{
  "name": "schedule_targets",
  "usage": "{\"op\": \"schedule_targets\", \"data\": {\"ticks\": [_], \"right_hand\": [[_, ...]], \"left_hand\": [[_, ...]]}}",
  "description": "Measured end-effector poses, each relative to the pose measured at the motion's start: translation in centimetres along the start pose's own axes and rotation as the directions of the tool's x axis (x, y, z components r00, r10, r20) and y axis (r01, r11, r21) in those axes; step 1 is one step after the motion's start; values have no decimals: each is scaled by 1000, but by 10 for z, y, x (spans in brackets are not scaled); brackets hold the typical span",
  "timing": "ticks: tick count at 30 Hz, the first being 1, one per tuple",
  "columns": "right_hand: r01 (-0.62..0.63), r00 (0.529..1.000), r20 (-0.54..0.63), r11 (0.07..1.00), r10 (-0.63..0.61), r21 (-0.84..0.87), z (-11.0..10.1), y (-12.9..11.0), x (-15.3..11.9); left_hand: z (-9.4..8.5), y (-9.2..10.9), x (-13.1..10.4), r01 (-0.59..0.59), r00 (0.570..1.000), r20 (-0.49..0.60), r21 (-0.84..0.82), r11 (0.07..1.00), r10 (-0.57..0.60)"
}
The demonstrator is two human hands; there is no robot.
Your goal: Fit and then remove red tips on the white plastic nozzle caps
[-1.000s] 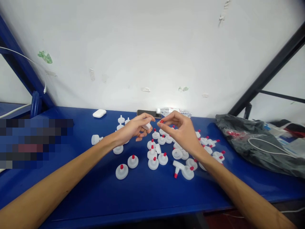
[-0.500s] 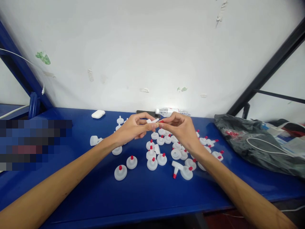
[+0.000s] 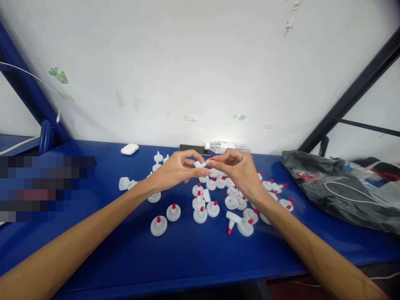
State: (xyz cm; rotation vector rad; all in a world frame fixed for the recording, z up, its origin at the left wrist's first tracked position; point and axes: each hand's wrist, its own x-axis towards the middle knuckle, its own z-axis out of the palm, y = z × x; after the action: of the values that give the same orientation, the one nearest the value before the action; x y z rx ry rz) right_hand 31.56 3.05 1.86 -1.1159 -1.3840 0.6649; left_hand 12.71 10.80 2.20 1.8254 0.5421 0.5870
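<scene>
Hands meet above the table (image 3: 187,254), over the scatter of caps (image 3: 200,214). White cap piece (image 3: 200,164) sits right between the two grips, lifted clear of the pile. Left hand (image 3: 175,171) has thumb and fingertips pinched tight on it. Right hand (image 3: 239,168) closes its fingertips on a small red tip (image 3: 211,159), touching the white piece's end. Phone (image 3: 191,148), bottle (image 3: 223,146) and earbud case (image 3: 129,148) lie behind, black bag (image 3: 337,187) off to the right
</scene>
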Motion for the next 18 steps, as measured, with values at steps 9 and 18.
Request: {"op": "schedule_targets", "data": {"ticks": [9,18], "right_hand": [[3,998,56,1000,-2,-23,1,0,-1],[132,978,184,975,-98,-179,2,-4,-5]], "left_hand": [[1,-1,-2,-8,1000,-2,-4,1000,8],[3,-1,-2,-31,997,-78,-36,999,28]]}}
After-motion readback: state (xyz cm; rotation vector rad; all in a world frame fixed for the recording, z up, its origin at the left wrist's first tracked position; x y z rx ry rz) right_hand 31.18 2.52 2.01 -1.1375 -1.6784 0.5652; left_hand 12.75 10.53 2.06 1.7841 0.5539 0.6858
